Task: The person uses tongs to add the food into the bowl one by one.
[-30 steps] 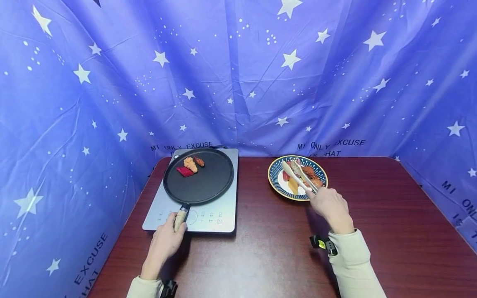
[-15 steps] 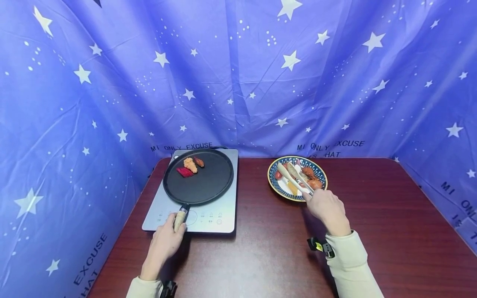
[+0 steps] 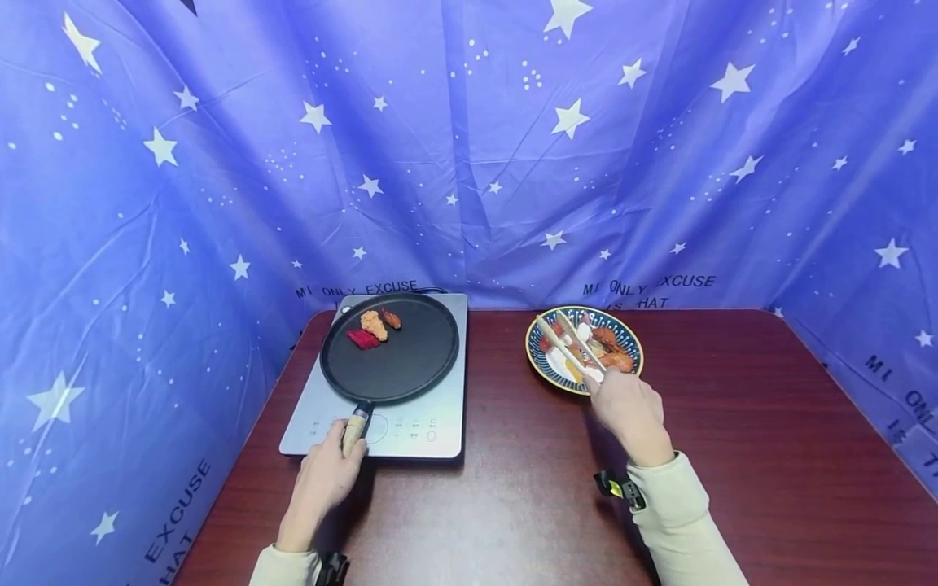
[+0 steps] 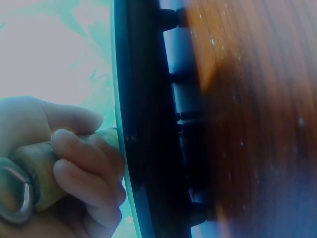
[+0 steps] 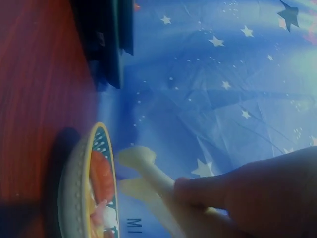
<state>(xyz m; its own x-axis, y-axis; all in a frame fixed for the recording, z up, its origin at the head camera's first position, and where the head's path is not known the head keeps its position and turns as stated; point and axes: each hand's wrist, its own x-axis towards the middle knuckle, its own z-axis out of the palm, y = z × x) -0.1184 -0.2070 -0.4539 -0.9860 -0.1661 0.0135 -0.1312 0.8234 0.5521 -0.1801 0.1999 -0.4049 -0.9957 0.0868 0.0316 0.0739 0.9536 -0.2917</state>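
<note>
My left hand (image 3: 326, 476) grips the wooden handle (image 3: 353, 436) of a flat black frying pan (image 3: 403, 362). In the left wrist view, my fingers (image 4: 86, 171) curl round that handle, near its metal hanging ring (image 4: 22, 193). Pale tongs (image 3: 560, 345) are held in my right hand (image 3: 628, 413), their arms apart over a blue-patterned plate (image 3: 534, 363). Food on the plate includes an orange-brown piece (image 3: 619, 360) and a white piece (image 3: 584, 332). The right wrist view has the tongs (image 5: 161, 181) above the plate's rim, with no food seen between their tips.
Under the pan is a silver induction cooker (image 3: 447, 391) on the dark red table (image 3: 513, 488). A deep red piece (image 3: 362, 338), a breaded piece (image 3: 374, 325) and a small brown piece (image 3: 392, 318) lie in the pan. A starry blue curtain (image 3: 469, 203) surrounds the table.
My right hand has shifted left, carrying the tongs towards the plate's left side. Their tips are further apart or higher; I cannot tell which. My left hand and the pan have stayed put.
</note>
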